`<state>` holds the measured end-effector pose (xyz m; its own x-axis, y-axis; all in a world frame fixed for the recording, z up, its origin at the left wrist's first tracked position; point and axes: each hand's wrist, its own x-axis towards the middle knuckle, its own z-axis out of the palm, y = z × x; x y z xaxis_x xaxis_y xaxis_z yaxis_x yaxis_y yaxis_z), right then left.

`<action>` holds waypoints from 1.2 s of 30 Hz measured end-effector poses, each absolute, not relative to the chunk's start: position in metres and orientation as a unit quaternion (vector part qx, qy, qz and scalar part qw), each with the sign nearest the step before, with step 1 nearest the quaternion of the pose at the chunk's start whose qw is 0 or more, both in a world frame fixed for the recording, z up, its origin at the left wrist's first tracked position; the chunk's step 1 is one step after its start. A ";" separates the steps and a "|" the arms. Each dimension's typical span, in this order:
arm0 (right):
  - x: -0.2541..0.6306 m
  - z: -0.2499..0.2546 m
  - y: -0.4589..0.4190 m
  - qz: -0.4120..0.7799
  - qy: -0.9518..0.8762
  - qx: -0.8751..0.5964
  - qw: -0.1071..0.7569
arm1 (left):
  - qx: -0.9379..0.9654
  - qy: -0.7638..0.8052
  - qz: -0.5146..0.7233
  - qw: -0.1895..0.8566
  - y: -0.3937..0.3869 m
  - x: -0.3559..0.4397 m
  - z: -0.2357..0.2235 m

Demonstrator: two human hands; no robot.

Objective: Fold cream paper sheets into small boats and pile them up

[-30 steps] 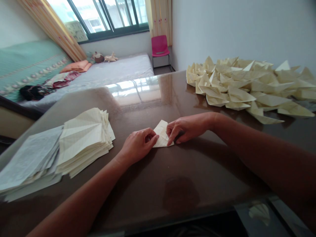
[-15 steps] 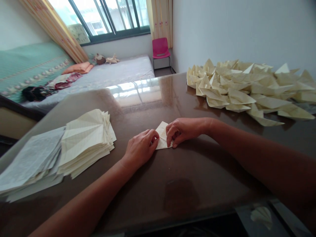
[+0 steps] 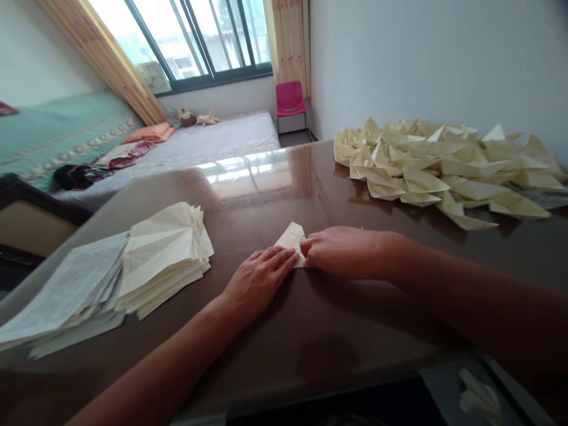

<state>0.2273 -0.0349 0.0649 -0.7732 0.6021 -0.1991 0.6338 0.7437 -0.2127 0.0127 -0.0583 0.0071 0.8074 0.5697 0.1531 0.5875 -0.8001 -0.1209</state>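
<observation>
My left hand [image 3: 261,275] lies flat on paper [image 3: 290,236]; at its three o'clock my right hand [image 3: 335,251] curls, whether gripping I cannot tell.

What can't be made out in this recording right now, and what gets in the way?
In the head view:
Fingertips of the right hand: hidden behind its knuckles, so its grip is unclear.
Lower left part of the folded paper: covered by the left hand.
Sheet count in the cream stack: edges overlap too closely.
Print on the grey sheets: blurred.
Pale object, bottom right: too blurred to identify.
</observation>
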 end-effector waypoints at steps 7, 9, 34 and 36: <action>0.206 0.055 -0.065 -0.036 0.941 0.331 0.052 | -0.932 -0.357 -0.005 0.069 -0.061 0.022 0.020; 0.205 0.052 -0.065 -0.030 0.941 0.334 0.051 | -0.931 -0.362 -0.005 0.050 -0.061 0.022 0.024; 0.224 0.021 0.007 0.051 0.958 0.279 -0.037 | -0.921 -0.361 -0.144 0.022 -0.009 -0.017 0.005; 0.225 0.020 0.008 0.040 0.958 0.279 -0.050 | -0.933 -0.343 -0.104 0.000 -0.009 -0.016 0.005</action>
